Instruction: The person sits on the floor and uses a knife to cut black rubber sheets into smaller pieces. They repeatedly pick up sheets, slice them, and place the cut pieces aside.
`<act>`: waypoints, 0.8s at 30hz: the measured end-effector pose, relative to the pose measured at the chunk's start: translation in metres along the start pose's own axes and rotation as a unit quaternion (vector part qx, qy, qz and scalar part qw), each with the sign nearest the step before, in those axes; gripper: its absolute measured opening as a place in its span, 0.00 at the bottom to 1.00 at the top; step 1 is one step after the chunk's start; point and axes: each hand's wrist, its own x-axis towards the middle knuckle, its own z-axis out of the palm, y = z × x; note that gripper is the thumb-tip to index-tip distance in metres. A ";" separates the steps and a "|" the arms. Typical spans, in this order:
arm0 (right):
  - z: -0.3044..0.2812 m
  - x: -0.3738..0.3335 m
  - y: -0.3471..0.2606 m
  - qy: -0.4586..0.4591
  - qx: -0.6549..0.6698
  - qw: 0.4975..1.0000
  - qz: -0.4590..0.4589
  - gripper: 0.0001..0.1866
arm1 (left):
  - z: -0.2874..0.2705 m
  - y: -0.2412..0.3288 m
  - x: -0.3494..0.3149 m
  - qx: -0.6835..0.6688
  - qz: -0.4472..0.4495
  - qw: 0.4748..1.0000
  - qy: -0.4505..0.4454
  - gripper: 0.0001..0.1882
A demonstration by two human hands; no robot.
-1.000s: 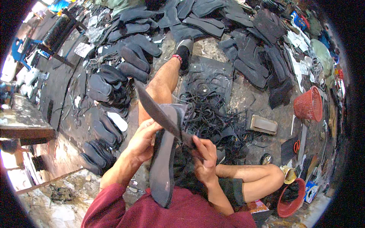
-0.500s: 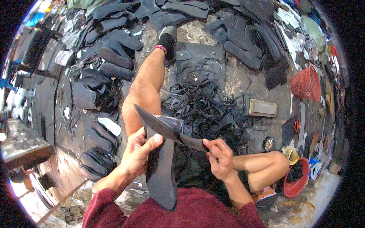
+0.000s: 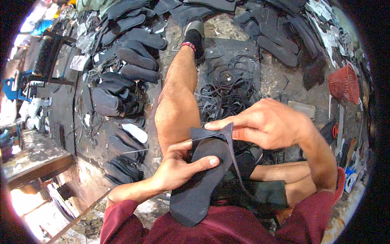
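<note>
A black sole-shaped piece (image 3: 193,191) lies lengthwise over my lap, its lower end against the maroon shirt. My left hand (image 3: 176,171) grips its left edge, thumb pressed flat on top and fingers hidden beneath. At its far end my right hand (image 3: 270,124) pinches a thin black flap (image 3: 228,132) between thumb and fingers. From that flap a narrow black strip (image 3: 239,171) hangs along the sole's right side. A thin pale, see-through streak (image 3: 166,146) runs leftward from the far end; what it is I cannot tell.
Piles of black soles (image 3: 136,55) lie at the left and far side. Tangled black offcuts (image 3: 227,95) cover the floor beyond my hands. A red basket (image 3: 344,84) stands at the right, near red-handled scissors (image 3: 335,130). A worn wooden bench (image 3: 38,158) is at left.
My right hand has moved up and away from me to the sole's far end. The long black piece once raised crosswise now shows as a flap and hanging strip. The view has shifted.
</note>
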 end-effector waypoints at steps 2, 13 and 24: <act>-0.008 -0.003 0.017 -0.055 0.096 0.994 -0.024 0.19 | -0.003 -0.003 0.005 -0.001 0.006 0.995 -0.098 0.29; 0.138 -0.074 -0.037 0.559 0.328 0.761 0.042 0.29 | 0.104 0.025 0.043 -0.382 0.224 0.887 0.133 0.22; 0.262 -0.182 -0.009 0.555 0.048 0.813 0.170 0.18 | 0.104 -0.006 0.044 -0.310 0.120 0.935 0.124 0.20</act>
